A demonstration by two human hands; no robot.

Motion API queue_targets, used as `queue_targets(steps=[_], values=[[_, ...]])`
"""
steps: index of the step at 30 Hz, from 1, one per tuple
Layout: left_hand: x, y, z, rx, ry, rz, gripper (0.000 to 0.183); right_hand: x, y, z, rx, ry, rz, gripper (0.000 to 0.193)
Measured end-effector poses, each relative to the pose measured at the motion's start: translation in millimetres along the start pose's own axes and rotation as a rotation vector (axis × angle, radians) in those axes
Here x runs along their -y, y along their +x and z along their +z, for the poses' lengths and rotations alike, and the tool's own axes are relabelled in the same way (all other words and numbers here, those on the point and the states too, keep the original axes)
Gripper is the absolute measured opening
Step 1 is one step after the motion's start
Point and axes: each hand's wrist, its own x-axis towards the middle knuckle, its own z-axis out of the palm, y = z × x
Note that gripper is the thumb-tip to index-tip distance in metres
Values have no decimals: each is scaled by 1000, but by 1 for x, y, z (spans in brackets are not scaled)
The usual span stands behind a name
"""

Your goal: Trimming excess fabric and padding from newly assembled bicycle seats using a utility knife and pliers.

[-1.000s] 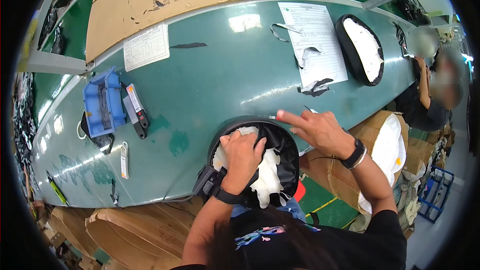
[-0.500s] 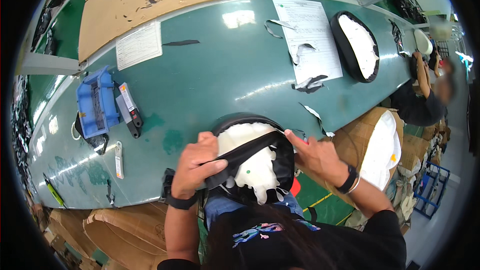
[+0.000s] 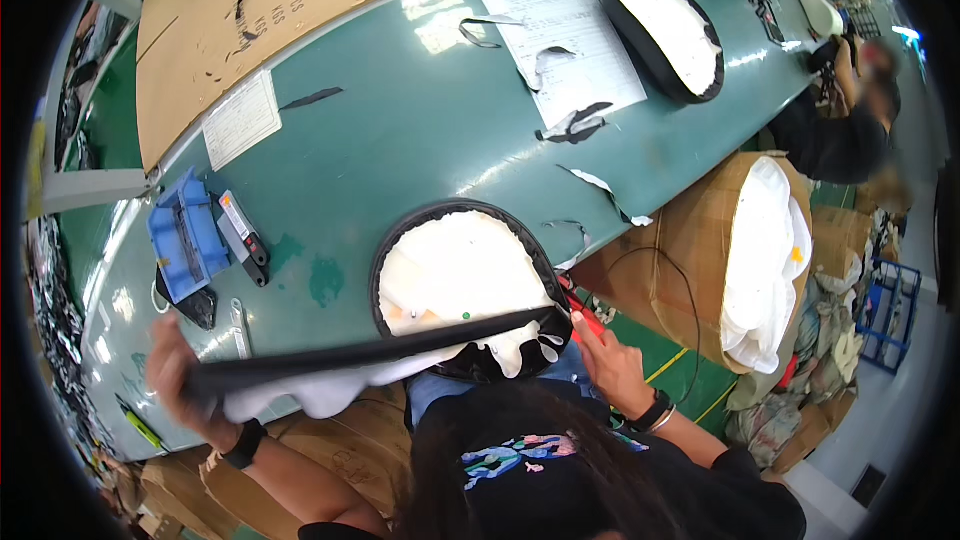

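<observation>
A round black cover with a cream foam pad inside rests at the table's near edge, against my lap. From its right rim a long black strip, with ragged white backing underneath, stretches taut across the near side of the pad. My left hand, slightly blurred, is closed on the strip's far left end, well away from the cover. At the right rim, where the strip meets the cover, my right hand grips the edge; its thumb is hidden. Small white foam flaps hang over the cover's near part.
On the green table lie a blue bin, box cutters, a green-handled knife, paper sheets and black scraps. Another padded black cover stands far right. Beside the table is a carton; a co-worker sits beyond.
My left hand has swung far out to the left, drawing the strip out long and straight. The foam pad shows more fully. My right hand has stayed by the right rim.
</observation>
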Motion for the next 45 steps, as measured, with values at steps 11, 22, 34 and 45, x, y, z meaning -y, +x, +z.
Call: queue_targets(steps=[11,22,34,45], values=[[-137,-103,255,1098,72,159,32,-4,23,-24,-70,115,-83,54],[-80,-79,253,724,-1288,-895,15,8,-11,-9,1,177,83,57],[-86,-20,290,732,0,281,21,3,142,-67,20,81,-218,61],[-46,-1,262,583,-983,-506,25,52,80,-27,-40,124,34,69]])
